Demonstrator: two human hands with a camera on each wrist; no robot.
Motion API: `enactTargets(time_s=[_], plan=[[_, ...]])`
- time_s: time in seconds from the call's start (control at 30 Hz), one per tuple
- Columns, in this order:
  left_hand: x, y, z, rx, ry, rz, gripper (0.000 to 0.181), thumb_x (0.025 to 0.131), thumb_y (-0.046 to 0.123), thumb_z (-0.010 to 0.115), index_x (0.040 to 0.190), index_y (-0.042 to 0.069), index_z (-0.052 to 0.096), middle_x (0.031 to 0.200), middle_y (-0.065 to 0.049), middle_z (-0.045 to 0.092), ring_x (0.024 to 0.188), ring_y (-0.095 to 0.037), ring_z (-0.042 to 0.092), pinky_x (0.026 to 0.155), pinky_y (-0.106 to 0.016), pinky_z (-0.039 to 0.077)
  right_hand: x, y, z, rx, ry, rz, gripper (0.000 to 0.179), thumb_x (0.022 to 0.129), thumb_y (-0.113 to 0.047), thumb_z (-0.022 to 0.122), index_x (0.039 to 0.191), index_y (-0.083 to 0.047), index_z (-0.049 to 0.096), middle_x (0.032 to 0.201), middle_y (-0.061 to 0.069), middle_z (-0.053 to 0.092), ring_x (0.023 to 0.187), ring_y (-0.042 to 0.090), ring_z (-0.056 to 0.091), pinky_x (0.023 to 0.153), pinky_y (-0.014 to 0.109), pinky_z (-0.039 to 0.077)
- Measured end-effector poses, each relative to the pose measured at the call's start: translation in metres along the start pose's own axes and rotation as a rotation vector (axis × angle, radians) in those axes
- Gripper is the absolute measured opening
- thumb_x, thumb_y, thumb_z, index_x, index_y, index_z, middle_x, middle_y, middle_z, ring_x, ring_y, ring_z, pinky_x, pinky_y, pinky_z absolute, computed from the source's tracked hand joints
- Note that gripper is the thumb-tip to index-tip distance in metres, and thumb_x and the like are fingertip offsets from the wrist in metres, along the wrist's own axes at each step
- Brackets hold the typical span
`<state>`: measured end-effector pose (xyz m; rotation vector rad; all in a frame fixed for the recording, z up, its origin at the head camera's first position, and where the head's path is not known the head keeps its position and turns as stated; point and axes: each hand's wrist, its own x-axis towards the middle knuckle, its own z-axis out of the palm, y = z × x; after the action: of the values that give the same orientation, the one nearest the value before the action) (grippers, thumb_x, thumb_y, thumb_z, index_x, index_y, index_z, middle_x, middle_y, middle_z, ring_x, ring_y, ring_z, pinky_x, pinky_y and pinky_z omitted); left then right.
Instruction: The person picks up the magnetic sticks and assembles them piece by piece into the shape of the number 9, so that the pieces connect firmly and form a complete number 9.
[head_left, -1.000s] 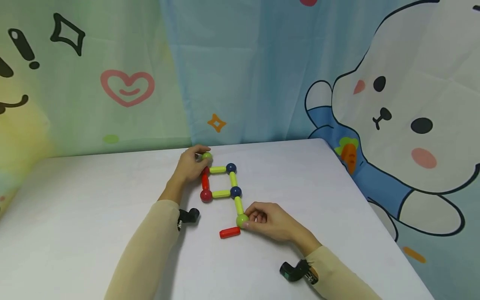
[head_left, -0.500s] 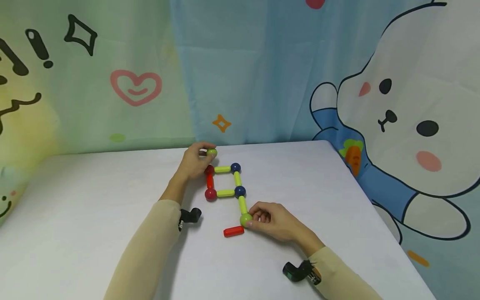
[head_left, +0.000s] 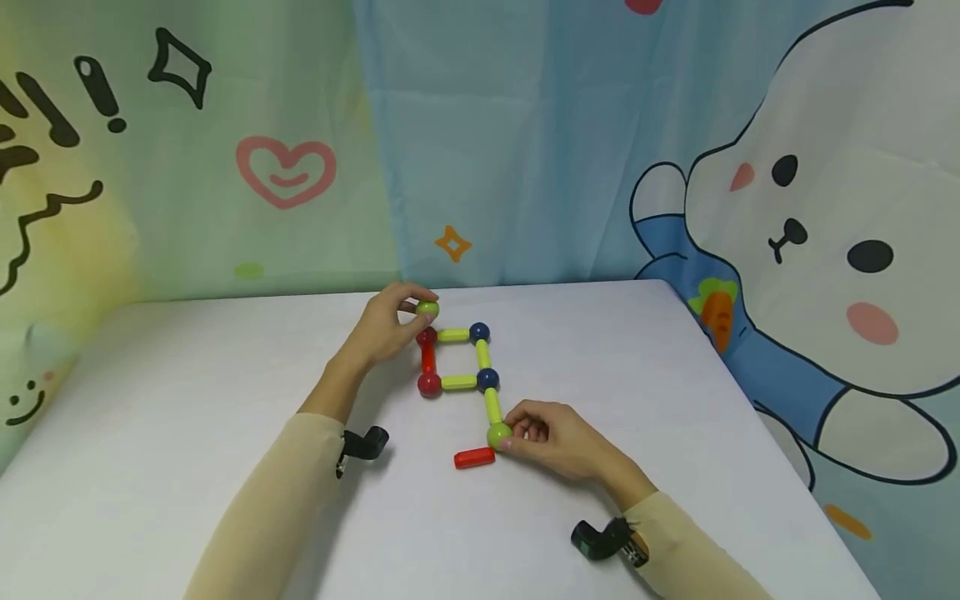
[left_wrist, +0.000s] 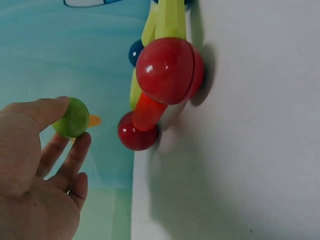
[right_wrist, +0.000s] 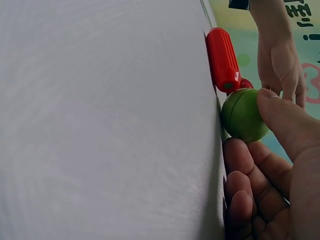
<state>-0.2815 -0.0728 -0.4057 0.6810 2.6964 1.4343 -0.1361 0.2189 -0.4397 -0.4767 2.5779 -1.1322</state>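
My left hand [head_left: 382,327] pinches a green ball [left_wrist: 72,118] between thumb and fingers, held off the table behind the far red ball [left_wrist: 138,131] and apart from it. A square of magnetic rods and balls lies on the table: a near red ball [head_left: 430,384], a red rod [head_left: 428,358], two dark blue balls [head_left: 487,379] and yellow-green rods [head_left: 459,382]. From the near blue ball another yellow-green rod [head_left: 492,406] runs toward me to a second green ball [right_wrist: 245,115]. My right hand [head_left: 558,437] pinches that ball, its other fingers curled near the tabletop.
A loose red rod [head_left: 475,457] lies just left of the right-hand green ball; whether they touch is unclear. The white table [head_left: 225,367] ends at a patterned curtain [head_left: 487,150] behind. Black wrist cameras [head_left: 600,540] sit on both sleeves.
The head view has turned slightly left, so everything sits farther right. My left fingers have shifted a little, and their green ball shows more clearly. The right hand keeps its hold on its ball.
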Motion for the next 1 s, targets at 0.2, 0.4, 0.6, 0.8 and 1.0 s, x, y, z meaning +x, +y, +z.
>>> enactTargets(time_s=[0.2,0.4,0.6,0.8,1.0], plan=[[-0.015,0.011,-0.005,0.040,-0.059,0.024,0.027,0.100,0.020,0.067,0.127,0.017,0.067,0.131,-0.003,0.061,0.118,-0.028,0.063,0.095,-0.045,0.055,0.002,0.000,0.000,0.018,-0.008,0.015,0.026,0.092,-0.041,0.077,0.109,-0.022,0.070,0.088,-0.006,0.061,0.081,0.016,0.055,0.070,0.023,0.046],[-0.029,0.017,-0.010,0.076,-0.143,0.075,0.028,0.100,0.022,0.067,0.127,0.015,0.067,0.132,-0.002,0.061,0.114,-0.027,0.065,0.098,-0.052,0.053,0.002,-0.001,0.000,0.020,-0.004,0.011,0.026,0.092,-0.039,0.077,0.109,-0.021,0.070,0.089,-0.005,0.061,0.081,0.016,0.055,0.070,0.023,0.046],[-0.048,0.021,-0.016,0.075,-0.209,0.107,0.025,0.100,0.024,0.069,0.123,0.017,0.068,0.120,0.003,0.064,0.109,-0.023,0.065,0.095,-0.051,0.053,0.003,-0.003,0.000,0.001,0.003,0.005,0.025,0.093,-0.040,0.076,0.109,-0.021,0.070,0.088,-0.006,0.061,0.080,0.015,0.054,0.069,0.023,0.046],[-0.068,0.021,-0.020,0.054,-0.225,0.106,0.020,0.098,0.025,0.071,0.118,0.025,0.069,0.116,0.009,0.065,0.106,-0.017,0.065,0.089,-0.045,0.054,0.003,-0.002,0.000,0.016,0.009,0.002,0.026,0.092,-0.041,0.076,0.108,-0.021,0.070,0.087,-0.005,0.061,0.079,0.016,0.054,0.069,0.023,0.045],[-0.083,0.019,-0.017,0.043,-0.333,0.081,0.023,0.098,0.020,0.070,0.121,0.021,0.070,0.117,0.010,0.066,0.106,-0.016,0.062,0.091,-0.041,0.051,0.003,0.000,0.001,0.014,0.004,0.000,0.026,0.093,-0.041,0.076,0.108,-0.020,0.070,0.088,-0.005,0.061,0.079,0.015,0.054,0.069,0.023,0.045]])
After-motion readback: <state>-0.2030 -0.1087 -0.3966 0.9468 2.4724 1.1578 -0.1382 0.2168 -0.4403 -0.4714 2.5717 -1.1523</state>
